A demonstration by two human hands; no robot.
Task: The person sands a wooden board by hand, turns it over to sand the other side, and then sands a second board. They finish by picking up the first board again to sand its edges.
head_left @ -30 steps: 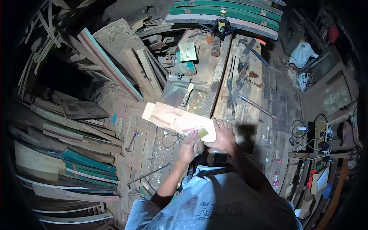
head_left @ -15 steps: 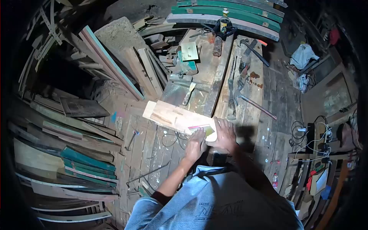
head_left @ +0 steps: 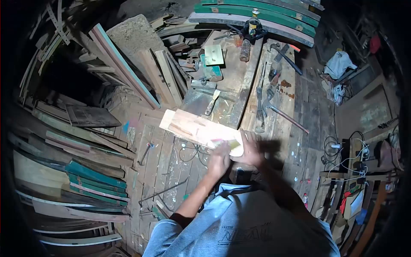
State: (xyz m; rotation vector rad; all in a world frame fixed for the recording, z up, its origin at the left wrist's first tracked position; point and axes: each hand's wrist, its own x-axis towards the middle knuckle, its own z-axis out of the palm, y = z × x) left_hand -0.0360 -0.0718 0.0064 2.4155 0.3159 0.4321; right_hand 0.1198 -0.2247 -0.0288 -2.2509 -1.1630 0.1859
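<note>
A pale wooden board [head_left: 195, 127] lies at a slant across the near end of the workbench, brightly lit. My right hand [head_left: 251, 150] is wrapped around its right end, fingers over the top edge. Beside it, my left hand [head_left: 219, 159] is closed with its fingertips at a small flat piece [head_left: 234, 144], yellow-green with some pink, which rests on the board. Glare and blur hide what kind of piece it is. Farther up the bench lies a putty knife [head_left: 212, 103] with a light blade.
A claw hammer [head_left: 287, 119] and a second hammer [head_left: 291, 64] lie on the bench's right side. A bottle [head_left: 244, 50] stands near the back. Stacked boards [head_left: 98, 182] fill the left, and cables [head_left: 361, 150] hang at the right.
My left hand looks more curled and slightly blurred, and the flat piece under it shows less of its pink edge. My right hand stays on the board's end. The view has shifted slightly.
</note>
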